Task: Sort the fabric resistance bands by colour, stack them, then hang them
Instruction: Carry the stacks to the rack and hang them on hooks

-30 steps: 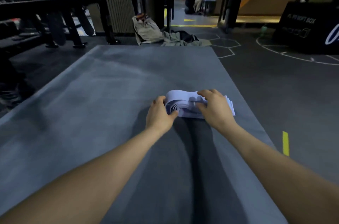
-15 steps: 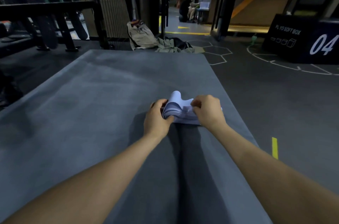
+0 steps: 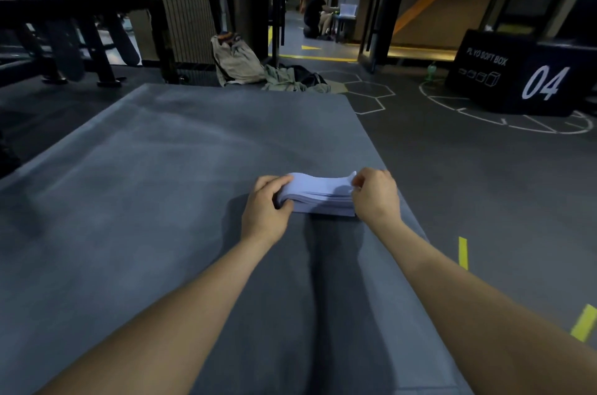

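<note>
Grey gym mat point(image 3: 135, 200) fills most of my view, laid on dark flooring, with a black plyo box point(image 3: 523, 78) far right. Near the mat's right edge lies a stack of pale lilac resistance bands point(image 3: 318, 197). My left hand point(image 3: 265, 207) grips its left end; my right hand point(image 3: 376, 197) pinches its right end.
</note>
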`<state>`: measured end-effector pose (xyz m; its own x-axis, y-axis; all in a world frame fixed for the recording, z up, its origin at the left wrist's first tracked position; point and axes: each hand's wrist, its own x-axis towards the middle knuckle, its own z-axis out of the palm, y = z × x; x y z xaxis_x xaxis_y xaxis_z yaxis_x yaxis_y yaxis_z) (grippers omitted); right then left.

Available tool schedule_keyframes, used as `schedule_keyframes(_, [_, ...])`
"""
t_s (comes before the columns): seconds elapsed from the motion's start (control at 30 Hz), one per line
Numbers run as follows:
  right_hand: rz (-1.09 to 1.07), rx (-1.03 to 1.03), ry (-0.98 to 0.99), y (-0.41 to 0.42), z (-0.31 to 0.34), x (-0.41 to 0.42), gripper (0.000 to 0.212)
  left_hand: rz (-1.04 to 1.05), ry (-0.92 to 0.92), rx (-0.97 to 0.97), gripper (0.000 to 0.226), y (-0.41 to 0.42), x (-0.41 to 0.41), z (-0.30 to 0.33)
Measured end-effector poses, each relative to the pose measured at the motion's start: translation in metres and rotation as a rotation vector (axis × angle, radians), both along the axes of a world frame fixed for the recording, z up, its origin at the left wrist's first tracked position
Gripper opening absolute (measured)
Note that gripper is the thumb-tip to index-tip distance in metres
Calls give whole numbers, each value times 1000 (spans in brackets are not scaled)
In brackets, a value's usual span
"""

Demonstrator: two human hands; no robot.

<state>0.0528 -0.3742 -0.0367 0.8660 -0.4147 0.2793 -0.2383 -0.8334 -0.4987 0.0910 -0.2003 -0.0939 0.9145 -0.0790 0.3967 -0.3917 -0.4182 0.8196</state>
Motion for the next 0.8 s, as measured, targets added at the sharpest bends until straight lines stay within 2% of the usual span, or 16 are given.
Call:
schedule_keyframes(0.07, [6, -75, -12, 0, -3, 0, 28, -12, 0, -4, 43, 1, 1, -1])
schedule_keyframes(0.17, [57, -168, -132, 10, 4, -3, 33, -21, -1, -5, 42, 1, 2, -2])
schedule_keyframes(0.3, [389, -195, -133, 38, 1, -7, 26, -41, 8, -50, 42, 0, 4, -5])
schedule_keyframes(0.37, [496, -172, -116, 47, -8, -5, 31, -47, 10, -74, 43, 0, 4, -6])
schedule_keyframes(0.57, [506, -151, -142, 53, -16, 4, 33, -55, -25, -85, 52, 1, 4, -3])
schedule_keyframes(0.7, [519, -142, -162, 48, -17, 7, 32, -27, 47, -151, 43, 1, 3, -3])
schedule_keyframes(0.8, [517, -209, -182, 47, -20, 11, 29, -11, 36, -151, 40, 0, 1, -2])
